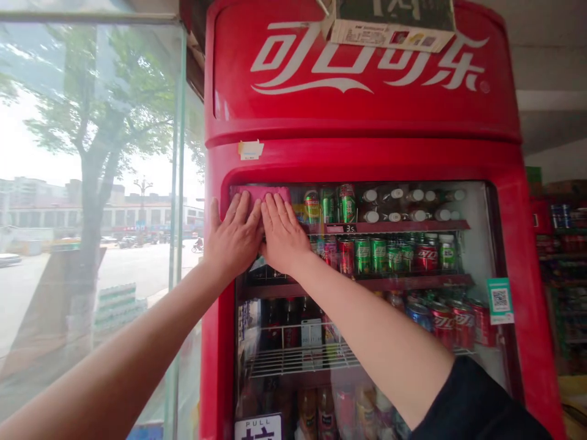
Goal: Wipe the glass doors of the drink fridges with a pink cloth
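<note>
A tall red drinks fridge with white lettering fills the view. Both my hands press a pink cloth flat against the top left corner of its glass door. My left hand lies with its fingers spread over the cloth and the red door frame. My right hand lies beside it, touching it, fingers stretched out on the cloth. Only the cloth's upper edge shows above my fingers.
Behind the glass, shelves hold green and red cans and bottles. A QR sticker is on the right frame, a "PULL" label at the bottom. A large window stands left, shop shelves right.
</note>
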Available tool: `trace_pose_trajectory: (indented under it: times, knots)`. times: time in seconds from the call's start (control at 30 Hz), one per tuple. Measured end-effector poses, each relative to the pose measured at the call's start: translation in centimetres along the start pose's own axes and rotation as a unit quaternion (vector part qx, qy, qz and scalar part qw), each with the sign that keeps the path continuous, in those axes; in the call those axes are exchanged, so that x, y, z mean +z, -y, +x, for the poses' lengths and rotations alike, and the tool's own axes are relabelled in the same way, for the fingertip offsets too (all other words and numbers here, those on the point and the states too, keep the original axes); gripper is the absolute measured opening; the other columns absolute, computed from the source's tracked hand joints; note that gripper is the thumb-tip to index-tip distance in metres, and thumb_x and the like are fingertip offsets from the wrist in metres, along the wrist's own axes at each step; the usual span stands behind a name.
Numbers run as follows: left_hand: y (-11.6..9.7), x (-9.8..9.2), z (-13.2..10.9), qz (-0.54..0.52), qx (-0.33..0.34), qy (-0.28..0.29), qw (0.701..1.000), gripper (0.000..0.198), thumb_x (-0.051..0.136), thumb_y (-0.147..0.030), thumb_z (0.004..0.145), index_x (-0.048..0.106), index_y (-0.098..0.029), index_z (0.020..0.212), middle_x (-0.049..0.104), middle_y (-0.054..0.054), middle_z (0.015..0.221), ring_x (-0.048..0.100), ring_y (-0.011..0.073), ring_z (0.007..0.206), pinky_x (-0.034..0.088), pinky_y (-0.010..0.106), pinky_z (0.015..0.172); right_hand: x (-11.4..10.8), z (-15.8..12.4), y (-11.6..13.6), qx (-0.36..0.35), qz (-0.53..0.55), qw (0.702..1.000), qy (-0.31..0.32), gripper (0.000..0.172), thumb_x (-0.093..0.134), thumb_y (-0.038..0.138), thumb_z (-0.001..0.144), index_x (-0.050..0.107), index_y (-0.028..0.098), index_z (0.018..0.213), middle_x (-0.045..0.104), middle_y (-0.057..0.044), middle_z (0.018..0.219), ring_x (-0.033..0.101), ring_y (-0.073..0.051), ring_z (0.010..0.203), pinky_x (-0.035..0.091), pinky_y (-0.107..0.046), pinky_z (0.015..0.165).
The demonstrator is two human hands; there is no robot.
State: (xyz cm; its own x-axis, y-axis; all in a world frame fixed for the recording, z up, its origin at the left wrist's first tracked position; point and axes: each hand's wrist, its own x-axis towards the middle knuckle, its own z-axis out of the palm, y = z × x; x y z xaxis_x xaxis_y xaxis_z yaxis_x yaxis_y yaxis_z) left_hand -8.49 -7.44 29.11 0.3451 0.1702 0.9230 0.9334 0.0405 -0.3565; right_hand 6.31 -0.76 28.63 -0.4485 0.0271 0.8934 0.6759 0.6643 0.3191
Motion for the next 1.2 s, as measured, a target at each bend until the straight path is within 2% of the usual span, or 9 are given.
trace_pose_trajectory:
  times: [0.2, 0.37, 0.53, 0.63, 0.7, 0.8, 0.9, 1.07, 1.2]
  knots:
    - [-3.3, 1.3, -0.2, 0.010, -0.012, -0.001, 1.000, 0.065, 0.047, -0.040, 0.111, 0.044, -0.017, 0.172, 0.034, 0.022, 0.182, 0.032, 0.0424, 0.170, 0.008, 0.072, 0.140, -1.4, -2.4, -3.0, -0.032, -0.007, 0.999, 0.016, 0.098, 0.067, 0.041, 0.101, 0.024, -0.006, 0.175, 0.013, -0.026, 0.186, 0.010, -0.039, 0.176, 0.007, -0.054, 0.146]
    - [-9.4, 3.0, 1.4, -0.022, -0.018, 0.009, 1.000, 0.065, 0.047, -0.040, 0.112, 0.043, -0.020, 0.173, 0.031, 0.021, 0.183, 0.029, 0.0412, 0.172, 0.009, 0.076, 0.138, -3.4, -6.3, -8.4, -0.031, -0.014, 0.999, 0.018, 0.099, 0.067, 0.040, 0.100, 0.023, -0.005, 0.176, 0.011, -0.025, 0.187, 0.008, -0.039, 0.176, 0.008, -0.055, 0.146]
    - [-16.2, 5.5, 3.6, -0.040, -0.001, 0.022, 0.999, 0.066, 0.045, -0.039, 0.112, 0.039, -0.019, 0.175, 0.025, 0.017, 0.186, 0.021, 0.0387, 0.174, 0.007, 0.073, 0.140, -5.5, -10.8, -13.8, 0.016, -0.028, 0.999, 0.012, 0.090, 0.060, 0.034, 0.102, 0.025, -0.006, 0.175, 0.015, -0.026, 0.186, 0.010, -0.038, 0.176, 0.010, -0.058, 0.145]
    - [-18.2, 6.4, 4.2, -0.051, 0.003, 0.026, 0.998, 0.068, 0.044, -0.039, 0.112, 0.034, -0.021, 0.177, 0.021, 0.014, 0.187, 0.017, 0.0346, 0.176, 0.005, 0.070, 0.141, -5.8, -12.2, -15.0, 0.043, -0.036, 0.998, 0.005, 0.085, 0.054, 0.028, 0.103, 0.025, -0.007, 0.174, 0.016, -0.026, 0.186, 0.010, -0.039, 0.176, 0.011, -0.060, 0.145]
    - [-18.1, 6.4, 4.1, -0.049, 0.009, 0.032, 0.998, 0.067, 0.041, -0.040, 0.113, 0.033, -0.020, 0.177, 0.021, 0.012, 0.187, 0.017, 0.0335, 0.176, 0.004, 0.069, 0.141, -5.4, -12.2, -14.7, 0.057, -0.034, 0.998, 0.001, 0.080, 0.048, 0.023, 0.103, 0.025, -0.007, 0.174, 0.017, -0.026, 0.186, 0.010, -0.040, 0.176, 0.011, -0.060, 0.145]
    - [-16.3, 5.5, 3.4, -0.040, 0.010, 0.040, 0.998, 0.065, 0.037, -0.041, 0.115, 0.035, -0.021, 0.177, 0.024, 0.011, 0.187, 0.023, 0.0328, 0.175, 0.004, 0.067, 0.141, -4.7, -11.2, -13.2, 0.062, -0.014, 0.998, -0.001, 0.079, 0.044, 0.021, 0.105, 0.022, -0.004, 0.176, 0.017, -0.023, 0.187, 0.007, -0.039, 0.176, 0.010, -0.062, 0.145]
    - [-13.5, 4.0, 2.5, -0.031, -0.012, 0.046, 0.998, 0.063, 0.034, -0.041, 0.115, 0.038, -0.024, 0.176, 0.027, 0.010, 0.186, 0.027, 0.0323, 0.174, 0.004, 0.066, 0.141, -4.0, -9.4, -11.1, 0.033, 0.020, 0.999, 0.013, 0.082, 0.049, 0.029, 0.106, 0.021, -0.002, 0.177, 0.014, -0.021, 0.188, 0.004, -0.037, 0.177, 0.007, -0.060, 0.146]
    - [-8.9, 2.2, 0.8, -0.013, -0.057, 0.045, 0.997, 0.063, 0.031, -0.044, 0.115, 0.039, -0.027, 0.176, 0.033, 0.010, 0.185, 0.029, 0.0350, 0.172, 0.005, 0.067, 0.140, -3.0, -6.0, -7.4, -0.024, 0.023, 0.999, 0.037, 0.094, 0.062, 0.043, 0.106, 0.022, -0.008, 0.175, 0.010, -0.026, 0.186, 0.005, -0.039, 0.176, 0.002, -0.053, 0.146]
    - [-7.8, 2.1, 0.1, -0.006, -0.082, 0.037, 0.996, 0.065, 0.030, -0.047, 0.115, 0.041, -0.024, 0.175, 0.033, 0.012, 0.185, 0.028, 0.0365, 0.172, 0.008, 0.066, 0.140, -2.2, -4.8, -6.2, -0.045, 0.000, 0.999, 0.031, 0.093, 0.061, 0.044, 0.107, 0.022, -0.007, 0.175, 0.009, -0.025, 0.186, 0.006, -0.038, 0.176, 0.002, -0.053, 0.146]
